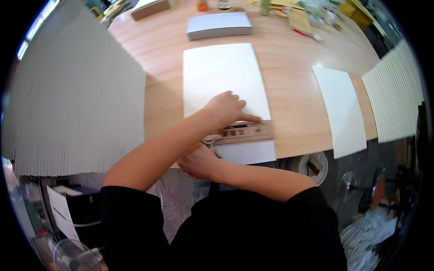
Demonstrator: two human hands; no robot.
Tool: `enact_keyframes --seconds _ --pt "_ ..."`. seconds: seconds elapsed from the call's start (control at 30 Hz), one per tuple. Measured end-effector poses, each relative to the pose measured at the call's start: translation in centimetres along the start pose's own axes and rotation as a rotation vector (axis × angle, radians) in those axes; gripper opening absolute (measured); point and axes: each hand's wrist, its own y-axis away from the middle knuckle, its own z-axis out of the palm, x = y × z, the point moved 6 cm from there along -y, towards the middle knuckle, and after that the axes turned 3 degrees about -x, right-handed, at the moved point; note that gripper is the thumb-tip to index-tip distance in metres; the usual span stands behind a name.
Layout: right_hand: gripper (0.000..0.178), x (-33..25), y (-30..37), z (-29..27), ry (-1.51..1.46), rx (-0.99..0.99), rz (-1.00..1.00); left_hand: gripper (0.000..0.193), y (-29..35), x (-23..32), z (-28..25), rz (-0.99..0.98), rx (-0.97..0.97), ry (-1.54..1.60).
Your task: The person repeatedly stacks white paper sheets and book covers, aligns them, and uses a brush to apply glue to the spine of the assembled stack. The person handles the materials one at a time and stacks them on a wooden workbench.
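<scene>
A large white sheet (221,72) lies on the table in front of me. Across its near part runs a brown printed strip (266,131), with a white panel (248,152) on the near side of it. My left hand (225,109) rests on the sheet beside the strip, its thumb stretched to the right and its other fingers a little bent. Beneath my left forearm, my right hand (200,161) reaches to the left by the table edge. Its fingers close round a crumpled greyish cloth (211,140), partly hidden by the arm.
A tall stack of grey-white sheets (77,104) fills the left side. At right are a loose white panel (341,110) and a ridged stack (393,92). A pale block of sheets (219,25) sits farther back. A white bucket (320,169) stands under the table edge.
</scene>
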Motion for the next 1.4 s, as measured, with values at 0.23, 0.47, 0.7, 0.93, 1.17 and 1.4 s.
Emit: enact_keyframes --seconds 0.23,0.47,0.7,0.93,1.17,1.4 --pt "0.01 12.2 20.6 -10.7 0.388 -0.016 0.141 0.126 0.2 1.0 -1.3 -0.018 -0.153 -0.096" --pt "0.015 17.8 26.4 -14.1 0.217 0.387 0.654 0.065 4.6 2.6 0.5 -0.162 0.052 -0.023" --pt "0.021 21.0 25.7 -14.5 -0.168 0.751 0.67 0.033 9.0 3.3 3.4 -0.142 0.394 0.244" --pt "0.053 22.6 17.8 -14.1 -1.058 0.528 1.123 0.009 10.8 -2.5 -3.7 -0.507 0.673 -0.101" --pt "0.041 16.9 5.6 -10.6 -2.739 0.58 0.267 0.012 21.7 0.7 -24.0 -0.461 0.709 -0.669" --pt "0.042 7.0 -11.3 -29.1 -1.75 0.472 0.069 0.023 44.4 2.6 -21.8 -0.938 0.936 -0.933"
